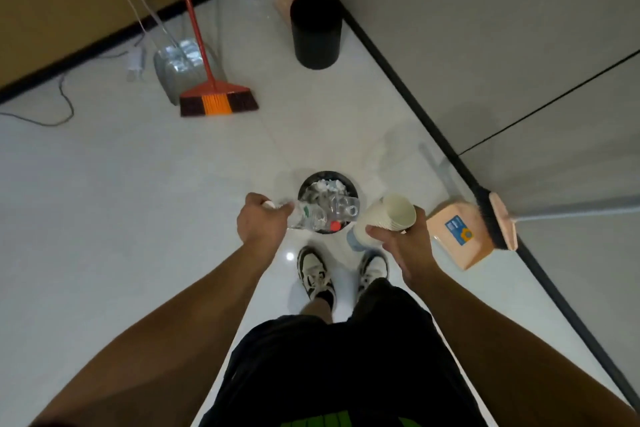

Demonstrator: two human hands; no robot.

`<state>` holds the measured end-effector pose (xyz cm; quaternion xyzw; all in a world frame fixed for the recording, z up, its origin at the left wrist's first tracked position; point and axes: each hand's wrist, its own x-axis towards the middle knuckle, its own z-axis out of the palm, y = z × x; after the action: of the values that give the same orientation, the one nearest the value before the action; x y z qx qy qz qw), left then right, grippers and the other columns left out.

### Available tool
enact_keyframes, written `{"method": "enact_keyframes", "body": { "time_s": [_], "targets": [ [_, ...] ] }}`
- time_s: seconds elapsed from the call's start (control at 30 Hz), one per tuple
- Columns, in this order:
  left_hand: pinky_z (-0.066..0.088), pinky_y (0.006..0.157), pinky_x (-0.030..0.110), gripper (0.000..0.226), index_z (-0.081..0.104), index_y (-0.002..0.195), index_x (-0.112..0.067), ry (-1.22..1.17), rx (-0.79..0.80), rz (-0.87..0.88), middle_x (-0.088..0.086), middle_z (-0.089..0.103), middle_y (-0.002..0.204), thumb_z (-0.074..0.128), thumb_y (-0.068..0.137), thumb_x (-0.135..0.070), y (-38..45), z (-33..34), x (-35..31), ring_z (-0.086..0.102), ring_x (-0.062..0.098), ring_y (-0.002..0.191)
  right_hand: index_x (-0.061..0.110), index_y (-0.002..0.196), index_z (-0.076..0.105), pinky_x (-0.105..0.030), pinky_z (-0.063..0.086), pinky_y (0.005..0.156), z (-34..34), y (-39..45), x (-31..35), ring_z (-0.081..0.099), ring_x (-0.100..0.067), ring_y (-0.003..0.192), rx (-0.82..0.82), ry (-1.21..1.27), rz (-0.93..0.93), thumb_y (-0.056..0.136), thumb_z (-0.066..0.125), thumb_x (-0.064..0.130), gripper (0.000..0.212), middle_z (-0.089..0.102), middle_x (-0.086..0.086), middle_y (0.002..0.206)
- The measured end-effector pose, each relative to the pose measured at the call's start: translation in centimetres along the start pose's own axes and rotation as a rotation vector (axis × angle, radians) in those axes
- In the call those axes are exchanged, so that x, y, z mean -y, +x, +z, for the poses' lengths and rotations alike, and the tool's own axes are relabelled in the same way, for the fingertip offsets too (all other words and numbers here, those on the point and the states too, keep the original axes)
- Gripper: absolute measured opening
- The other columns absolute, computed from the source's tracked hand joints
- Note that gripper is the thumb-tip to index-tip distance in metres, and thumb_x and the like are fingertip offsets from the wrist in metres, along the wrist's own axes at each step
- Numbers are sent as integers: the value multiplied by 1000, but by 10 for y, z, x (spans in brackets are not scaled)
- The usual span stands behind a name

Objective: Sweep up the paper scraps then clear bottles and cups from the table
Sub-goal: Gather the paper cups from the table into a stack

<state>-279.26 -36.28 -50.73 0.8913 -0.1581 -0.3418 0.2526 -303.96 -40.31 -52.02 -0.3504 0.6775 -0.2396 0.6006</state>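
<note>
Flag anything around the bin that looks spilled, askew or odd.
Nothing is spilled. The small bin already looks full of scraps and bottles, while the left hand holds another bottle over it and the right hand holds stacked cups.

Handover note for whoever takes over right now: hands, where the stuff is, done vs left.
Left hand: grips a clear plastic bottle, held over the small black bin at the feet.
Right hand: grips a stack of paper cups, beside the bin, not yet over it.
Bin already holds paper scraps and other clear bottles, one with a red cap.
Peach dustpan and its brush lie by the wall on the right; orange broom and metal dustpan further off.
Done: scraps appear swept and binned.
Left: drop the bottle, then the cups. The table is out of view; check it.
</note>
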Motion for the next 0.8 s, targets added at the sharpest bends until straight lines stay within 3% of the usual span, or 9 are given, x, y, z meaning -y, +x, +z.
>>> {"method": "enact_keyframes", "body": {
  "time_s": [0.13,0.23,0.33,0.47,0.6,0.7,0.8],
  "targets": [
    [54,71,34,35,54,96,-20,-1,-3,-96,-7,57,84,78,73,-32,27,23,8,60,20,84,27,124,44,-52,58,88,23,50,4,60,-19,107,93,-80,40,58,91,12,82,57,3,115],
    [55,74,37,31,54,94,-21,13,-18,-134,-2,59,91,76,73,-26,42,44,11,59,21,86,29,122,47,-49,59,86,37,86,10,60,-23,109,145,-182,40,51,91,25,84,58,2,115],
    [54,78,40,33,54,95,-20,52,-38,-154,2,59,97,77,72,-27,60,72,11,58,21,87,33,121,47,-41,57,87,55,125,17,60,-19,102,157,-375,-47,50,89,32,83,58,15,106],
    [46,68,27,33,52,92,-24,37,-111,-199,-6,53,95,77,72,-32,91,110,11,54,13,86,33,126,46,-24,53,75,83,184,15,61,-19,99,225,-485,-122,57,90,28,81,57,16,104],
    [35,62,17,33,53,94,-23,77,-126,-180,-4,53,98,77,72,-32,122,141,16,47,4,78,30,128,47,-25,51,79,109,234,3,60,-15,99,312,-580,-222,61,90,33,80,59,12,109],
    [32,61,17,34,52,96,-23,137,-95,-165,-3,54,99,76,73,-33,139,159,23,48,11,81,24,132,47,-26,48,78,115,261,-18,61,-15,99,403,-652,-276,68,88,30,76,59,11,109],
    [31,61,16,43,54,108,-23,200,-6,-209,-6,52,103,76,74,-38,139,167,27,47,11,82,26,144,40,-26,41,79,101,275,-39,59,-18,106,488,-845,-174,74,81,17,82,64,-1,117]
  ]
}}
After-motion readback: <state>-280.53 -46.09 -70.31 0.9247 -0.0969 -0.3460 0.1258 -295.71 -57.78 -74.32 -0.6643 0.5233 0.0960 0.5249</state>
